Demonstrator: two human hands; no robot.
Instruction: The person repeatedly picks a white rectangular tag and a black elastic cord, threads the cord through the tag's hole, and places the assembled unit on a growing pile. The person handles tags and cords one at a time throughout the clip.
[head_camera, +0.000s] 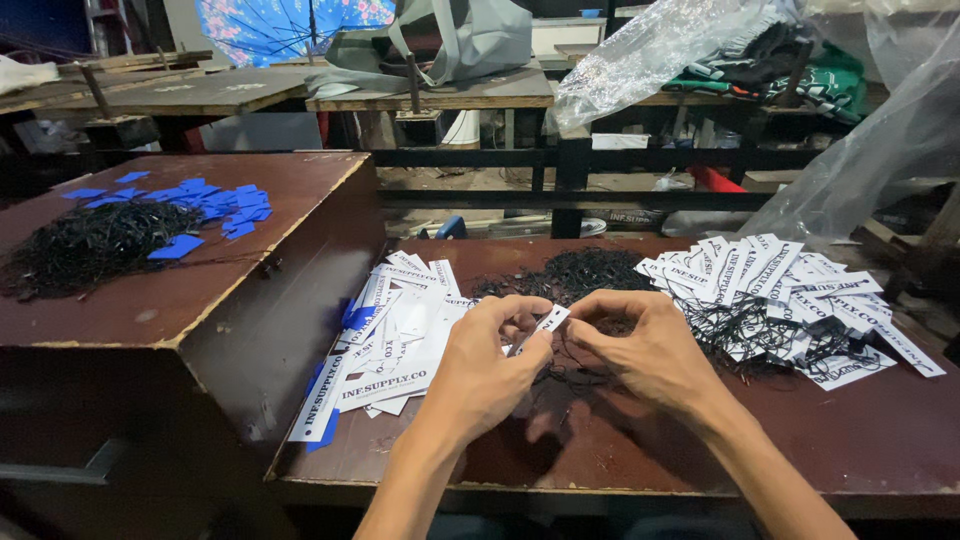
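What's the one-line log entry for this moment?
left hand: pinching white tag | right hand: at tag, black strings | white tag piles both sides

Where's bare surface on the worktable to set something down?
Bare wood at the table front edge, right of the right hand, below the strung tags. Also the raised box top near its front edge. Crowded: white tag pile left, black strings centre.

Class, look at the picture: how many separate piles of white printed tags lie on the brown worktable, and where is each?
2. One pile of white tags lies beside the left hand; the other pile, tangled with black strings, lies beyond the right hand. Some tags may be hidden underneath.
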